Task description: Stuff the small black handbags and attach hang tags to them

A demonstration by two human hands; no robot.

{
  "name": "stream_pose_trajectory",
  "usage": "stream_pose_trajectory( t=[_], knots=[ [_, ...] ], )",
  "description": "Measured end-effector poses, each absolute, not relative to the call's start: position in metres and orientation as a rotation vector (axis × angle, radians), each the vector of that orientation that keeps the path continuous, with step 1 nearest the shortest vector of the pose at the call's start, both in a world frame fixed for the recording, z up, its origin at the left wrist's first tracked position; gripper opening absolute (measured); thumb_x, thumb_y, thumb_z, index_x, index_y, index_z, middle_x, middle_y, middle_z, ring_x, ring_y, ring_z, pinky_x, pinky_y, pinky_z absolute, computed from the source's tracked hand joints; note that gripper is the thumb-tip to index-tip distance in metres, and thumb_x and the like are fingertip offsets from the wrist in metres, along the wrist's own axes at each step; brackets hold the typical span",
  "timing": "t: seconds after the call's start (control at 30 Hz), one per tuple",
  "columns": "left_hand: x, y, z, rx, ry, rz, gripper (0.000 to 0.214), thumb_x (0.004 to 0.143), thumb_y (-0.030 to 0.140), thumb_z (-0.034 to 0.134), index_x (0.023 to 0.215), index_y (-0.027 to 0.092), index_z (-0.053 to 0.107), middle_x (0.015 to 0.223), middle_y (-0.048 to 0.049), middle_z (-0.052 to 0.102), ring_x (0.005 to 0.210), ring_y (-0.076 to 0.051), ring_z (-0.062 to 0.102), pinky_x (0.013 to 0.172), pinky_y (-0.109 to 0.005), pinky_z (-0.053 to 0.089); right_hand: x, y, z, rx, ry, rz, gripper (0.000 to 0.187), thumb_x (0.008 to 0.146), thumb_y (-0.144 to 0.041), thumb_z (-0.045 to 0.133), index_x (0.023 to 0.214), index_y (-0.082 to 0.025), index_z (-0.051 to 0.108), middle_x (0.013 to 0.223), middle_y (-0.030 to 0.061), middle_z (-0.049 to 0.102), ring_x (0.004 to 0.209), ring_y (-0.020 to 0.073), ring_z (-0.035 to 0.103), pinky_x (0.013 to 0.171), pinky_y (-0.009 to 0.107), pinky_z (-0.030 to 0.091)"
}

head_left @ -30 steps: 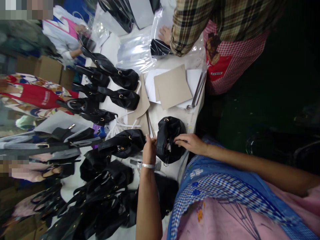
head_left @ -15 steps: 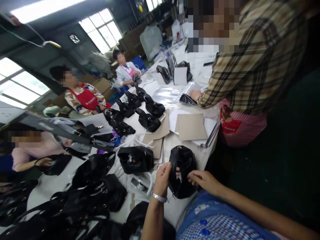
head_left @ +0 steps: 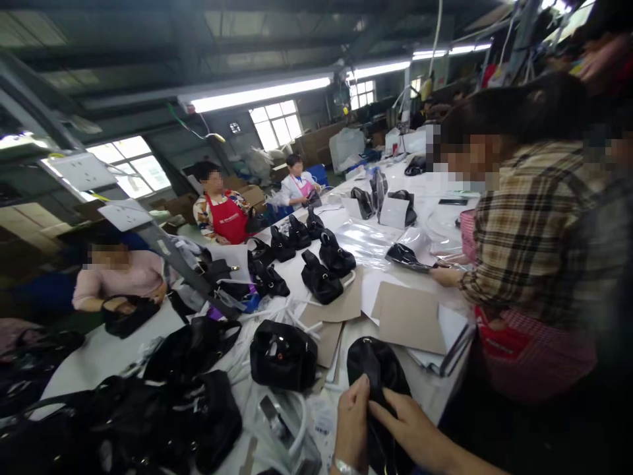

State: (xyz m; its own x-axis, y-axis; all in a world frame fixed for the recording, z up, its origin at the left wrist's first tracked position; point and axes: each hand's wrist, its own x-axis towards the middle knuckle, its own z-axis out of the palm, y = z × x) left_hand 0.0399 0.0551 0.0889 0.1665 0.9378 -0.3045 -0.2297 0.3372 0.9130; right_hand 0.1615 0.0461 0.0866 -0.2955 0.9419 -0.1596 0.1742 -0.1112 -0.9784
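A black handbag (head_left: 376, 369) lies on the white table (head_left: 435, 396) right in front of me, at the bottom of the view. My left hand (head_left: 352, 419), with a silver bracelet at the wrist, grips the bag's left side with curled fingers. My right hand (head_left: 408, 425) pinches the bag's near edge from the right, fingers pressed onto the black material. The lower part of the bag is hidden behind both hands.
Another black bag (head_left: 283, 356) sits just left of mine, with a heap of black bags (head_left: 188, 409) further left. Brown card sheets (head_left: 408, 316) lie beyond. A person in a plaid shirt (head_left: 534, 244) works at the right; several others sit across the table.
The view has swung upward from the table to the room. The bag and both hands have dropped to the bottom edge; both hands stay on the bag.
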Motion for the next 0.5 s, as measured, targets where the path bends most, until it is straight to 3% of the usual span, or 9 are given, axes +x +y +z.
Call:
stream_pose_trajectory(
  t=[0.13,0.27,0.37,0.5],
  knots=[
    [0.041,0.075,0.113,0.791,1.08,1.078,0.042,0.083,0.047,0.053,0.106,0.015,0.068,0.104,-0.0111,0.068,0.105,-0.027,0.057,0.096,-0.037,0.043,0.17,0.081,0.12,-1.189,-1.542,1.472,0.028,0.082,-0.052,0.049,0.098,-0.034,0.065,0.097,-0.0028,0.068,0.093,0.0241,0.061,0.085,0.035,0.049],
    [0.035,0.098,0.138,0.866,1.116,1.226,0.043,0.082,0.045,0.056,0.116,0.019,0.063,0.12,-0.0109,0.062,0.116,-0.028,0.052,0.102,-0.037,0.041,0.181,0.136,0.156,-1.145,-1.604,1.513,0.032,0.085,-0.053,0.045,0.082,-0.026,0.062,0.078,-0.0001,0.067,0.074,0.0204,0.061,0.069,0.033,0.05],
    [0.026,0.109,0.137,0.869,1.225,1.279,0.043,0.077,0.05,0.061,0.108,0.021,0.068,0.119,-0.0123,0.063,0.113,-0.03,0.055,0.091,-0.038,0.049,0.187,0.189,0.188,-1.074,-1.674,1.504,0.036,0.086,-0.054,0.043,0.077,-0.022,0.058,0.068,0.0008,0.065,0.061,0.0167,0.058,0.058,0.029,0.048],
    [0.016,0.113,0.112,0.73,1.423,1.33,0.045,0.059,0.061,0.069,0.081,0.023,0.076,0.094,-0.0137,0.071,0.086,-0.032,0.065,0.068,-0.038,0.056,0.183,0.281,0.24,-0.945,-1.82,1.33,0.035,0.084,-0.054,0.046,0.081,-0.021,0.057,0.069,0.0018,0.066,0.06,0.015,0.059,0.057,0.027,0.048]
  ],
)
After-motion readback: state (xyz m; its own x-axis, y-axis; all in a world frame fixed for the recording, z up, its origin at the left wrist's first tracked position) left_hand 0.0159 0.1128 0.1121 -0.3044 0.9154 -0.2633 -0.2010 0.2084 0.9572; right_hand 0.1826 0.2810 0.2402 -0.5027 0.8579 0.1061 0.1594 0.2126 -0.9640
